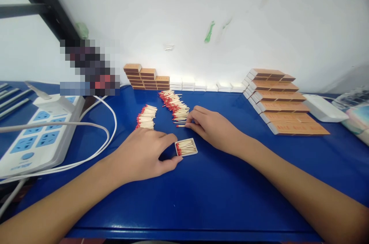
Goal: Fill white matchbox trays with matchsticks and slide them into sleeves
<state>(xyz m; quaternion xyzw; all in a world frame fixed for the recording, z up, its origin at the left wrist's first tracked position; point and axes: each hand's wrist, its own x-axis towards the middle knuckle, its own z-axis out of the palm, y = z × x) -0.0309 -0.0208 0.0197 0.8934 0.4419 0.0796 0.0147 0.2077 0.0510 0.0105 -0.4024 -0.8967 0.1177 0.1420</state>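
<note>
A small white matchbox tray (186,147) with red-tipped matches in it lies on the blue table (201,198). My left hand (144,155) pinches its left end between thumb and forefinger. My right hand (211,126) reaches to the near edge of a loose pile of matches (174,106), fingers closed on a few matches there. A second, neater heap of matches (146,117) lies just beyond my left hand.
Brown matchbox sleeves (145,77) are stacked against the back wall, with white inner trays (201,85) lined up beside them. Rows of closed matchboxes (279,102) lie at the right. A white power strip (37,136) with cables sits at the left.
</note>
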